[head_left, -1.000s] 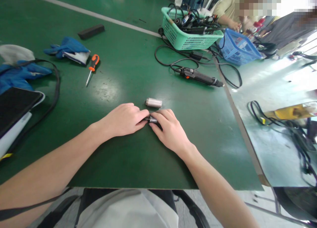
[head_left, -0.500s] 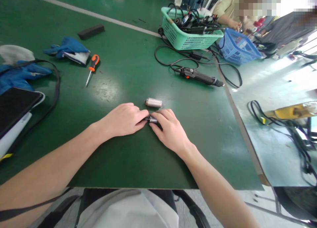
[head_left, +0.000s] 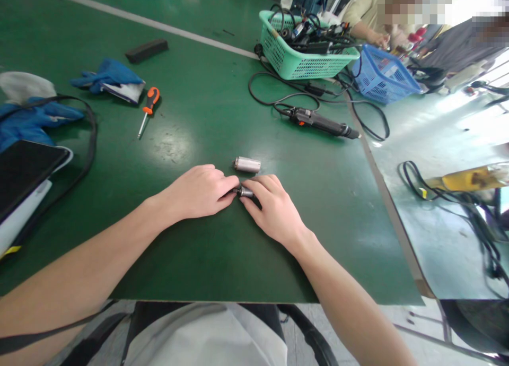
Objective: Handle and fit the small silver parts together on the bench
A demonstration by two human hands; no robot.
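My left hand (head_left: pixel 199 192) and my right hand (head_left: pixel 272 209) meet near the middle of the green table (head_left: pixel 207 111). Both pinch a small dark metal cylinder (head_left: pixel 244 192) between their fingertips, low on the table top. Most of that part is hidden under my fingers. A short silver cylinder (head_left: pixel 247 165) lies loose just beyond my hands, apart from them.
An orange-handled screwdriver (head_left: pixel 147 110) and blue gloves (head_left: pixel 107 77) lie at the left. A black electric screwdriver (head_left: pixel 320 123) with its cable lies beyond. A green basket (head_left: pixel 304 63) and a blue basket (head_left: pixel 379 79) stand at the back right, where other people sit.
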